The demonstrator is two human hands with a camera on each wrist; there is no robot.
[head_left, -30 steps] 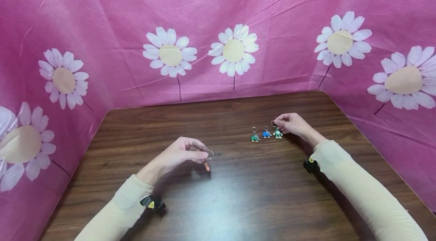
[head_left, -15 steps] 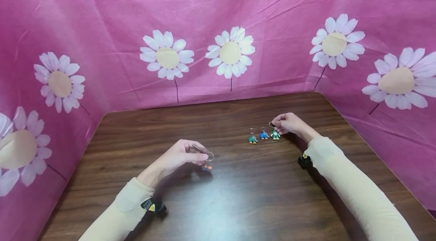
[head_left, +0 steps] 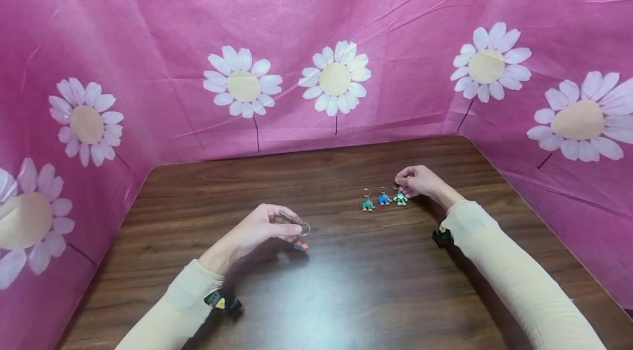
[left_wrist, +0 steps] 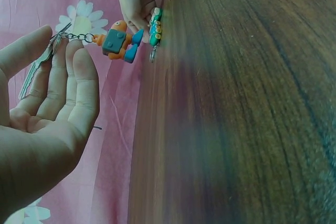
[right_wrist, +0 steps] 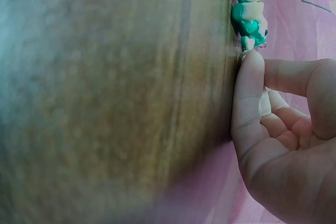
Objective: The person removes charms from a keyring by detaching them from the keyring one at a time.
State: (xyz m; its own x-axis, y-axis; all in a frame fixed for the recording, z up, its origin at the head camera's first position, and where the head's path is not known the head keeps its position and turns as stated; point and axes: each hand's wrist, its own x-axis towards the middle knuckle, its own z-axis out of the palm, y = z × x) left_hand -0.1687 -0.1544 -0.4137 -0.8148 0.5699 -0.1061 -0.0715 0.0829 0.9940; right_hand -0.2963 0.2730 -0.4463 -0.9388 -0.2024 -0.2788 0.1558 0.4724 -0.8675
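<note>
My left hand pinches a keychain above the table; its metal ring shows past the fingertips. Keys hang against the fingers in the left wrist view, and an orange figure with blue feet dangles from the chain. At the back right, my right hand is at a keychain with a green-and-white figure. Thumb and index finger meet at the figure's edge in the right wrist view; the thumb hides the exact contact. To its left lie a blue elephant keychain and a green elephant keychain.
The three keychains form a row on the dark wooden table. A pink cloth printed with white daisies stands around the back and sides. Black wrist cameras are strapped to both sleeves.
The orange figure under my left hand has turned on its chain. At my right hand, the green figure's ring has tipped lower beneath the fingertips. Both hands stay nearly in place.
</note>
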